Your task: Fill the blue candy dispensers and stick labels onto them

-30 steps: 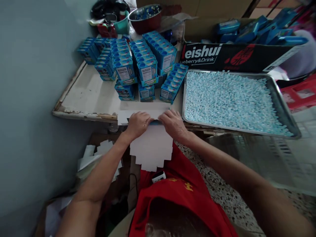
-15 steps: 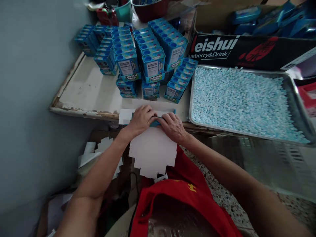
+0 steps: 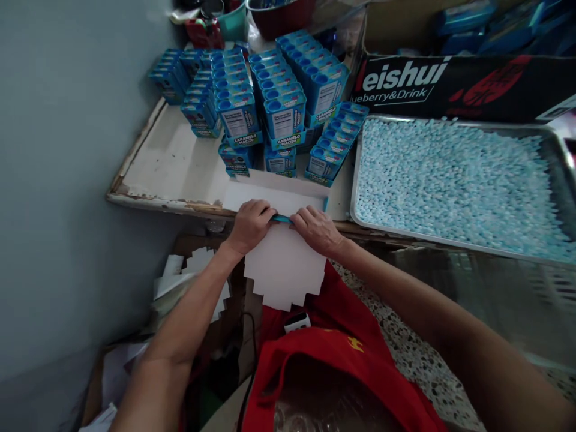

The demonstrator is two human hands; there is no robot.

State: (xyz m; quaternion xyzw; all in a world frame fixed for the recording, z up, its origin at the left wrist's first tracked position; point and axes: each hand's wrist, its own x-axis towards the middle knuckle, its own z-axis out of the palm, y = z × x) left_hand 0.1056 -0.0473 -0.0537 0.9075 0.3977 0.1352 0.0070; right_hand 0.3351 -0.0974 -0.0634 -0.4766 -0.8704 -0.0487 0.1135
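My hands: left hand (image 3: 252, 228) and right hand (image 3: 317, 230), fingers curled in, pinch a blue-edged fold (image 3: 282, 219).
White card (image 3: 285, 258): in my grip, frame centre, notched edge lower.
Metal tray (image 3: 558, 174): pale-blue pieces (image 3: 450, 180), right of frame.

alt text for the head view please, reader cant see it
A person's left hand and right hand hold a white card sheet at a worn table's edge, with stacked blue boxes beyond and a tray of pale blue pieces to the right.
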